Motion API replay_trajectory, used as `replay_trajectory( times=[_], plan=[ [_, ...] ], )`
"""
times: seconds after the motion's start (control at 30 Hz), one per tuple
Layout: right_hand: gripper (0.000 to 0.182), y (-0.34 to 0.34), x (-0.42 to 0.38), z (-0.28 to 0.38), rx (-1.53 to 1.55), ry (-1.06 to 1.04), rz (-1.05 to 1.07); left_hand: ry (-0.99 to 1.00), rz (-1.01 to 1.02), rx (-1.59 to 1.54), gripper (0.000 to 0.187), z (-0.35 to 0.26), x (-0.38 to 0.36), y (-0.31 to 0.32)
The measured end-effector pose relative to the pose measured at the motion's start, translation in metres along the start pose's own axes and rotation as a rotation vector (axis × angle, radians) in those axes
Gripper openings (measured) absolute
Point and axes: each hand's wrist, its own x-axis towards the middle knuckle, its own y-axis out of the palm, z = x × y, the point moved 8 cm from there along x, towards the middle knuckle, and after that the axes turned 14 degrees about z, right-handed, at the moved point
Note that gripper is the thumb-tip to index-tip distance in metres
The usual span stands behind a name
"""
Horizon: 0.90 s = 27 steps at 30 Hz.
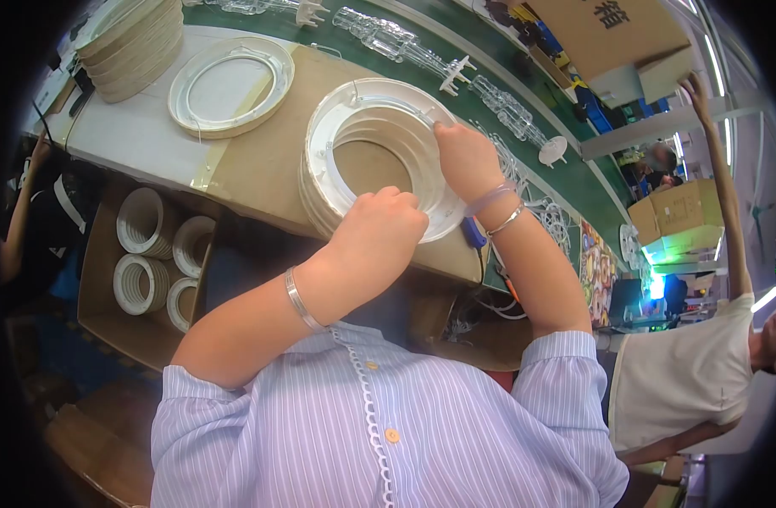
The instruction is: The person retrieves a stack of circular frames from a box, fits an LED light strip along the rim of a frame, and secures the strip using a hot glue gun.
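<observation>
A stack of white rings [330,127] with wide flat rims and open centres stands on the table in front of me. My left hand [378,235] is closed over the near edge of the top ring, its fingertips hidden beneath the knuckles. On the right side of that same ring, my right hand [470,161] has its fingers closed at the rim. Whether a small part is pinched under either hand is hidden. Left of the stack, a shallow round frame [185,110] lies flat with a thin wire hanging over its edge.
A tall stack of round frames [138,59] stands at the back left. Below the table, a cardboard box [102,288] holds several stacks of white rings. Clear glass-like stems [388,41] and coiled white cables [545,216] lie on the green surface behind. A person [680,372] with a raised arm is at right.
</observation>
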Motion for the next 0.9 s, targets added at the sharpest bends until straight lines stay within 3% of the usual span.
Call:
replay_trajectory(
  times=[0.9],
  plan=[
    [0.011,0.0,-0.001,-0.001,0.008,0.006,-0.001,-0.004,0.065,-0.09,0.014,0.017,-0.004,0.002]
  ],
)
